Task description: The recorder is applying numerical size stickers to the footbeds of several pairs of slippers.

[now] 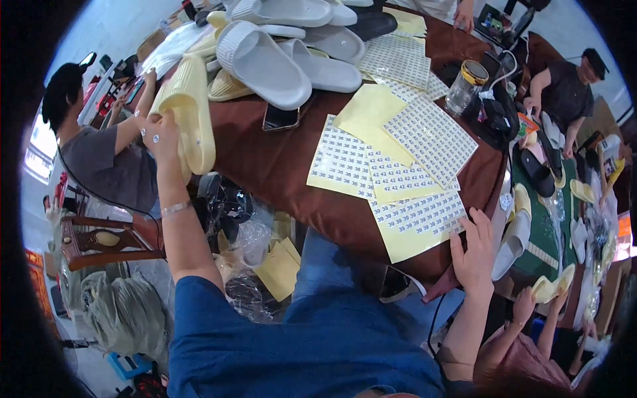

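My left hand (159, 134) grips a pale yellow slipper (197, 126), held up on end at the table's left edge. Small round white stickers are stuck on the back of this hand and its fingers. My right hand (474, 255) rests at the table's front right edge, fingers stretched out, their tips touching the corner of a sticker sheet (411, 229). More sheets of small round stickers overlap beyond it, among them a white sheet (431, 140) and a plain yellow backing sheet (371, 113). Whether a sticker is on my right fingertips is too small to tell.
Grey slippers (265, 66) are heaped at the back of the brown-covered table (265, 156), with a phone (282, 117) beside them. A glass jar (466, 88) stands at the back right. Other people sit left and right; one person's hands hold yellow slippers (554, 285).
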A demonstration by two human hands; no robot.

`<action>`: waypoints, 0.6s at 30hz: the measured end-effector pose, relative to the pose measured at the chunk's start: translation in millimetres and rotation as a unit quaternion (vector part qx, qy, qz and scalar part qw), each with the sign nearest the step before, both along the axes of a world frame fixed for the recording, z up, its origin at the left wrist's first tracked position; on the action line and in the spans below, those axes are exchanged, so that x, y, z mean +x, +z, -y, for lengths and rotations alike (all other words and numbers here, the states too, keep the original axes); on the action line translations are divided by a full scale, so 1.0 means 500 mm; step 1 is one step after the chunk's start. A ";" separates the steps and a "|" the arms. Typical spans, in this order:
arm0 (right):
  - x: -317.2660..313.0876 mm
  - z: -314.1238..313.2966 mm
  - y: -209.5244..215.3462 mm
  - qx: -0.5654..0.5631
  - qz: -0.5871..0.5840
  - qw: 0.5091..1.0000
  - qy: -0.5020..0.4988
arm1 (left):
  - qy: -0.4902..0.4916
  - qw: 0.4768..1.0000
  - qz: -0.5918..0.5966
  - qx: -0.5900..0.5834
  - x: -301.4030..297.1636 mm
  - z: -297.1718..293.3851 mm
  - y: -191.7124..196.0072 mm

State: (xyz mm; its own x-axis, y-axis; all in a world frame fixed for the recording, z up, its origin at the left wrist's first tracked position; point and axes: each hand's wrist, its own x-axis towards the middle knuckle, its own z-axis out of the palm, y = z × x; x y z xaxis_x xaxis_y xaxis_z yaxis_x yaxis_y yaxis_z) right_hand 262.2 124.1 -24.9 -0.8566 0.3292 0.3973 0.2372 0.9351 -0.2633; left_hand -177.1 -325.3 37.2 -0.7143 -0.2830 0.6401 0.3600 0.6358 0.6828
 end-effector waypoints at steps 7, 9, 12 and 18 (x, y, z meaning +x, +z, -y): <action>-0.032 0.001 -0.014 -0.017 -0.080 0.996 0.041 | 0.300 0.770 0.024 -0.562 -0.293 0.241 -0.101; 0.004 -0.021 -0.003 0.018 -0.055 0.998 -0.008 | 0.053 0.979 0.130 -0.150 -0.180 -0.101 -0.120; 0.001 -0.012 0.017 0.016 -0.114 0.993 0.014 | -0.048 0.974 0.110 -0.193 -0.056 -0.244 -0.086; 0.159 -0.167 0.034 0.055 -0.267 0.939 -0.210 | -0.109 0.950 0.015 -0.292 -0.095 -0.117 -0.109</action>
State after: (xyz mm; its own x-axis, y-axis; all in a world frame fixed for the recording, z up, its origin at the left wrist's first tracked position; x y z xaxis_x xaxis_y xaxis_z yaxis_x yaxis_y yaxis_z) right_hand 341.9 207.5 -7.7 -0.3299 0.5252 0.7845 0.4537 0.8169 -0.3561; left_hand -224.7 -266.9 -17.5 -0.7358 0.2706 0.6208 0.5121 0.8222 0.2485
